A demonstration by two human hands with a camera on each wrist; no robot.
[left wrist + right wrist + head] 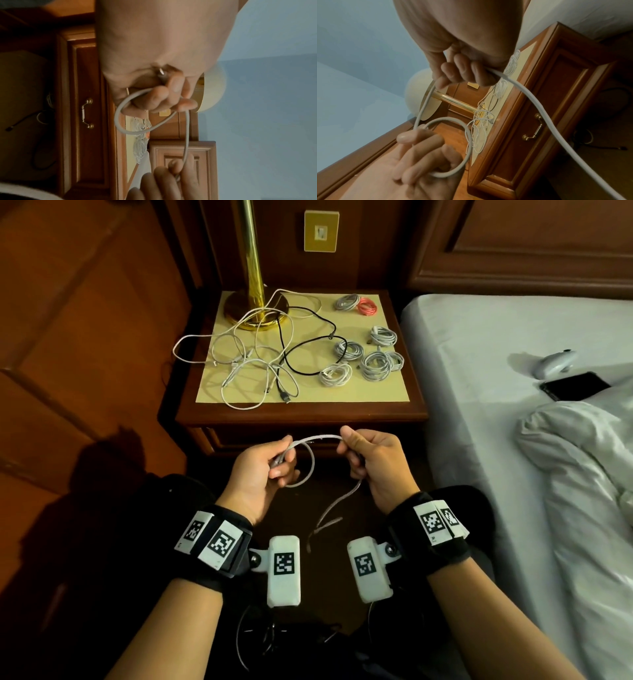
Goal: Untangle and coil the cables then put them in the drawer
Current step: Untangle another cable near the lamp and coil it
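- Head view: both hands in front of the counter (pixel 301 409), left hand (pixel 262 470) curled round a small loop of white cable (pixel 310 460), right hand (pixel 371 462) pinching the same cable.
- Loose tangle (pixel 253 357) left, coiled bundles (pixel 368 356) right.
- Only wrist views: closed drawer (pixel 544 108), brass handle (pixel 86 113).

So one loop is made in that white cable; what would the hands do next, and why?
Probably the right hand feeds another turn of the white cable onto the loop that the left hand pinches. Only one loop is formed, and a long tail hangs from the right hand's grip toward the floor, uncoiled.
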